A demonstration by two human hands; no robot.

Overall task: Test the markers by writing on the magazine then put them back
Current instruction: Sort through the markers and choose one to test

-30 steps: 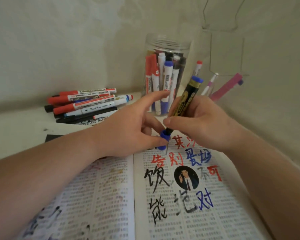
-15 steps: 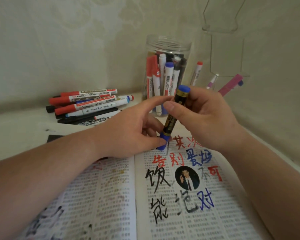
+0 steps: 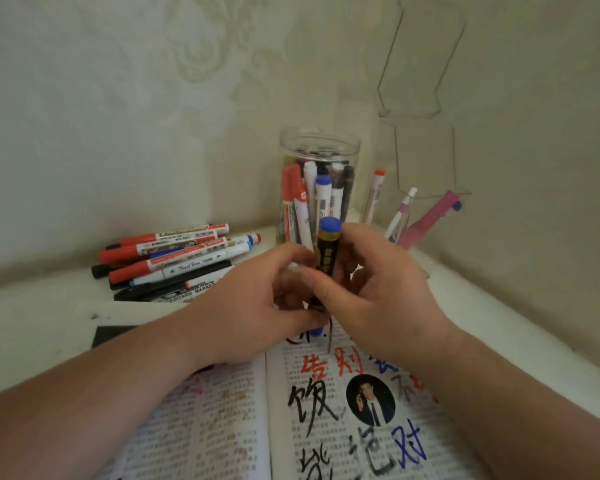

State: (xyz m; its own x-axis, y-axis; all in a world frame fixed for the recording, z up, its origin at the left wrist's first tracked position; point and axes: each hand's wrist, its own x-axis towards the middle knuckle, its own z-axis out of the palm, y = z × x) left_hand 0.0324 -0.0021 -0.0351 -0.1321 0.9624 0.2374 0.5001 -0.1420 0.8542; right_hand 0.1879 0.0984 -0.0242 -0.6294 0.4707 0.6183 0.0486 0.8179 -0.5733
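Note:
A black and gold marker (image 3: 327, 252) with a blue end stands nearly upright between my two hands, above the top of the open magazine (image 3: 326, 427). My right hand (image 3: 378, 292) grips its barrel, thumb across the front. My left hand (image 3: 257, 310) pinches the blue cap (image 3: 315, 330) at the marker's lower end. The magazine's right page carries black, red and blue handwritten characters. A clear round jar (image 3: 317, 192) holding several markers stands behind my hands.
A pile of red, blue and black markers (image 3: 174, 261) lies on the white table at the left. A clear holder with pink and white pens (image 3: 426, 216) stands right of the jar. Walls close in behind and to the right. A black object (image 3: 113, 336) lies by the magazine's left edge.
The marker has swung from a tilt to nearly upright and my hands have closed together around it, the blue cap now against its lower end. Both hands shifted slightly away from me.

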